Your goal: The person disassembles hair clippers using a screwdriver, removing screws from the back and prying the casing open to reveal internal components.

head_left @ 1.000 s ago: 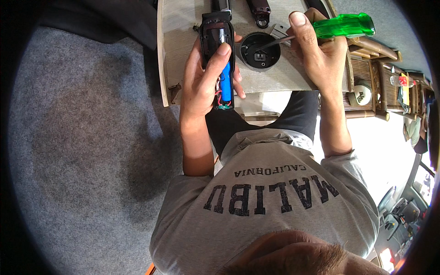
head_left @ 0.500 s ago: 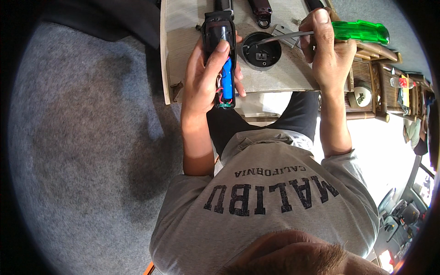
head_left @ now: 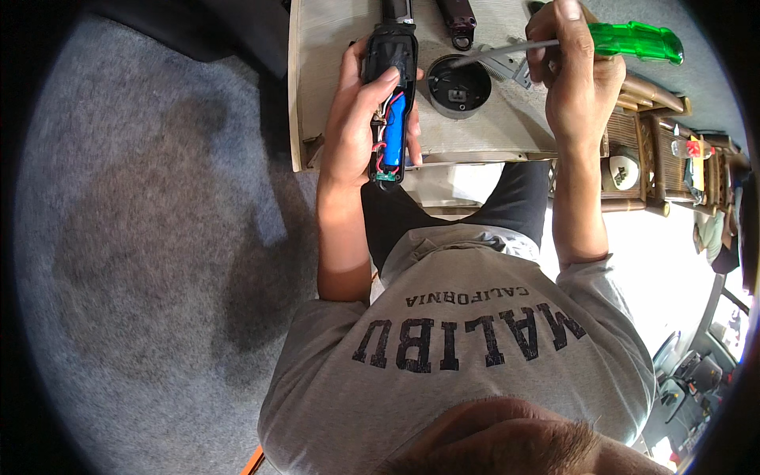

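Nearest, a grey cloth T-shirt with dark lettering [head_left: 459, 317] is covering the person's torso. Beyond it, the left hand [head_left: 352, 127] is wrapping around an opened, elongated black casing [head_left: 390, 54] above the surface's near edge [head_left: 483, 150], its thumb pressing on the dark cover. Inside the casing a blue cylindrical battery [head_left: 394, 134], thin red wires [head_left: 378, 147] and a small green circuit board [head_left: 386, 176] are showing; more of the battery is showing than a second ago.

The right hand [head_left: 584, 99] is pinching a metal screwdriver with a translucent green handle [head_left: 637, 43] between thumb and fingers, and is now sitting farther right of a round black dish [head_left: 459, 101]. The screwdriver's tip is pointing over the dish's far part, where earlier it was reaching nearer the middle; whether it is touching cannot be told.

Just right of the dish, a silvery toothed metal plate [head_left: 511, 70] is lying more exposed. Farther back, a dark maroon elongated part [head_left: 457, 22] is resting on the surface.
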`<state>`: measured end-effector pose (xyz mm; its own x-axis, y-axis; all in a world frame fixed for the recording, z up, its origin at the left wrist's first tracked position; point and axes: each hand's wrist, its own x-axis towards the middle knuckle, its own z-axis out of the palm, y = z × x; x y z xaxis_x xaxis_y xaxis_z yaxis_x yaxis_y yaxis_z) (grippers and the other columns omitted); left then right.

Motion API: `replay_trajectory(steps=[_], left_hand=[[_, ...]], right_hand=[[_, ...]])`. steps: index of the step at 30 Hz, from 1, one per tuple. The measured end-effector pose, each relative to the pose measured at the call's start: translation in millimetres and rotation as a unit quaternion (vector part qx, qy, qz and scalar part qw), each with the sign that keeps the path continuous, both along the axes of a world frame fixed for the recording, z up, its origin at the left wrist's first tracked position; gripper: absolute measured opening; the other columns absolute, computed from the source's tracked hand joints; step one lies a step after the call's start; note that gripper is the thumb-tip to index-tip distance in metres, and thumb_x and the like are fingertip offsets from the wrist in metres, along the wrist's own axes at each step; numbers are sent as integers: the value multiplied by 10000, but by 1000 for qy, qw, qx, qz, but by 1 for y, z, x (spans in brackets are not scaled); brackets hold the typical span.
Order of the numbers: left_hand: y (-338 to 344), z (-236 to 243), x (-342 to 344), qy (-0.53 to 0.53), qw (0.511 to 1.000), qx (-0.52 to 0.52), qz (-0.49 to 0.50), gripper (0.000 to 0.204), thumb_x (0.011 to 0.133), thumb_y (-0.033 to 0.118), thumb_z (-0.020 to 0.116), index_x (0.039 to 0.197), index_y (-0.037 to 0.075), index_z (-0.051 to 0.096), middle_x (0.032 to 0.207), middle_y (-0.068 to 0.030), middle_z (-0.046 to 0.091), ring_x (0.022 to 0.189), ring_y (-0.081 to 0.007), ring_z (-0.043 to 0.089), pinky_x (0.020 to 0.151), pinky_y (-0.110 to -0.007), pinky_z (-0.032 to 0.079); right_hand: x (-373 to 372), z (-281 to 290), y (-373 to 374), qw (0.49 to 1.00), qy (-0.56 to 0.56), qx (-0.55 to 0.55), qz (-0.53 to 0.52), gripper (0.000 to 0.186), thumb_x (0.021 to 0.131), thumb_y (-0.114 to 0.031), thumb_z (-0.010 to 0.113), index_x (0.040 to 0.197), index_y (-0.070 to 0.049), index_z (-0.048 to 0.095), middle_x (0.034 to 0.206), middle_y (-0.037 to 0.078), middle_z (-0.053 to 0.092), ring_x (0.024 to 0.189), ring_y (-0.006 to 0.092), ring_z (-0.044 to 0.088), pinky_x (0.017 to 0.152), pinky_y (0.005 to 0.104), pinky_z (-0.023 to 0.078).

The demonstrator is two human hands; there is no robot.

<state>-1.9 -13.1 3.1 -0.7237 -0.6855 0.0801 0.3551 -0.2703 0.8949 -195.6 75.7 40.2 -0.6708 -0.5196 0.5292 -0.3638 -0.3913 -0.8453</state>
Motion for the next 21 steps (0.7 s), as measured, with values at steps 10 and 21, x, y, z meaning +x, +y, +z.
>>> replay_trajectory(steps=[10,21], left_hand=[[3,4,-3,-11,1000,-9,7,541,1030,191,565,1475,34,300,1084,-193,621,596,-186,662,430,-367,598],[16,8,-6,-87,989,-102,58,605,1005,162,663,1492,79,313,908,-84,590,570,-152,630,446,-317,568]], right_hand=[[11,25,11,994,101,18,22,193,1016,-189,697,1015,-7,635,772,-12,599,634,79,516,570,239,408],[-21,24,32,916,371,149,16,202,982,-153,720,1048,37,725,747,115,724,622,149,684,600,283,533]])
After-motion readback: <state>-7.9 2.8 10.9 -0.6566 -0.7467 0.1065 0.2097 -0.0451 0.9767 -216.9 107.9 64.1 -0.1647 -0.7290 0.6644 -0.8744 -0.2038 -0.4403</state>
